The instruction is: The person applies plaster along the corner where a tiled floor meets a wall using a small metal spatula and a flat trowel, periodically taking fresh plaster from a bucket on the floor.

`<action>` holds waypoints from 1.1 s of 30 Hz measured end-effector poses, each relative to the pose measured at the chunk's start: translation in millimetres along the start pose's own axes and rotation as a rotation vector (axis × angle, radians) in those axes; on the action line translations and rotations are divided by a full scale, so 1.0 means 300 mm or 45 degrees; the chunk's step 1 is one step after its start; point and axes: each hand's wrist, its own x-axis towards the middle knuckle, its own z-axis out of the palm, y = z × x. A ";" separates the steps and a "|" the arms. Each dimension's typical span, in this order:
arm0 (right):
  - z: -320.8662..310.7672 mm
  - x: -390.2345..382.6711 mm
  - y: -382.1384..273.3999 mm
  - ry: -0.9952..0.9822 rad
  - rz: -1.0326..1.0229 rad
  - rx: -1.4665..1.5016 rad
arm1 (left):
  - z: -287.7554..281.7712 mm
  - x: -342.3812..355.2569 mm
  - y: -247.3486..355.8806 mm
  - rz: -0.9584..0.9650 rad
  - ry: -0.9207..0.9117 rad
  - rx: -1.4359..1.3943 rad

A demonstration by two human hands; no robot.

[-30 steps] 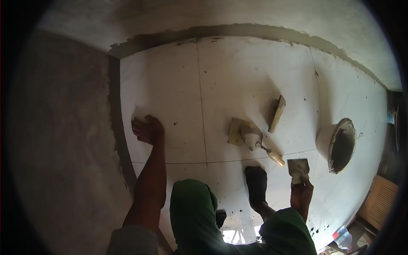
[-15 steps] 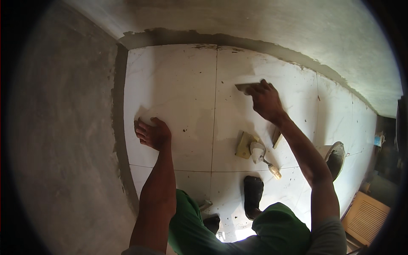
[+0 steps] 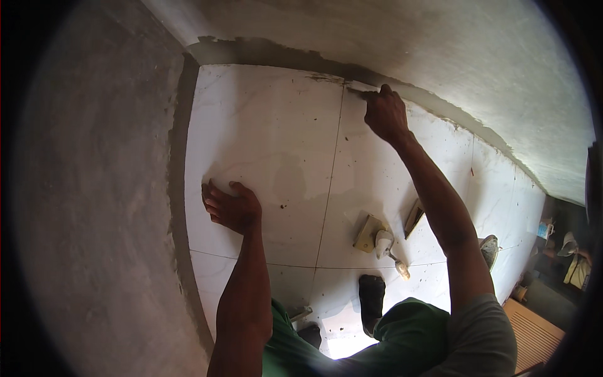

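My left hand rests with fingers spread on the white marble-patterned floor tiles, near the grey left wall. My right hand grips a flat scraper at the far tile edge, beside the rough dark grout band along the back wall. Between my arms lie a yellowish square pad, a trowel with a wooden handle across it, and a short wooden piece. A plaster-crusted bucket is partly hidden behind my right forearm.
Plastered walls meet in a corner at the back left. My dark-covered foot stands below the trowel. At the right are a beige slatted panel, a small blue item and dim clutter I cannot make out.
My right hand has moved with the scraper from the lower right up to the far tile edge. My left hand stays on the floor, fingers slightly more spread. The view has shifted.
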 end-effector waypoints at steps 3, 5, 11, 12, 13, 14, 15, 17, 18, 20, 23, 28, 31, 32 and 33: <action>0.011 0.006 0.006 -0.029 -0.058 -0.025 | -0.025 0.012 0.035 -0.024 -0.089 -0.085; 0.006 0.057 0.033 0.053 -0.124 -0.038 | -0.026 -0.001 0.035 0.016 -0.058 -0.093; -0.018 0.029 -0.019 -0.008 -0.097 -0.053 | -0.027 0.015 0.018 0.011 -0.045 -0.089; -0.023 0.012 -0.040 -0.085 -0.048 -0.001 | -0.025 0.012 0.011 0.021 -0.028 -0.111; -0.005 0.018 -0.039 -0.091 -0.052 0.002 | -0.018 0.007 0.003 0.016 -0.030 -0.106; 0.001 0.038 -0.029 -0.055 -0.038 -0.032 | -0.012 0.006 0.012 0.015 -0.026 -0.104; 0.004 0.058 -0.016 -0.019 -0.025 -0.066 | -0.008 0.005 0.020 0.014 -0.021 -0.101; 0.005 0.091 -0.002 0.044 -0.063 -0.074 | -0.006 0.002 0.025 0.027 -0.010 -0.099; 0.007 0.097 -0.003 0.102 -0.104 -0.076 | -0.007 -0.001 0.024 0.037 0.000 -0.089; 0.029 0.064 -0.060 0.074 -0.194 -0.013 | -0.017 0.007 0.027 0.014 -0.039 -0.099; 0.027 0.019 -0.263 -0.018 -0.377 0.146 | -0.008 0.011 0.000 -0.010 -0.061 -0.095; 0.096 0.210 -0.155 0.118 -0.315 -0.012 | -0.008 -0.011 0.059 0.019 -0.074 -0.117; 0.042 0.231 -0.281 -0.133 -0.152 0.032 | -0.009 0.015 -0.004 0.009 -0.029 -0.081; 0.026 0.205 -0.288 -0.128 -0.157 0.013 | -0.011 0.010 0.008 0.020 -0.047 -0.120; 0.039 0.158 -0.314 -0.109 -0.288 0.011 | -0.015 0.012 -0.002 0.031 -0.060 -0.136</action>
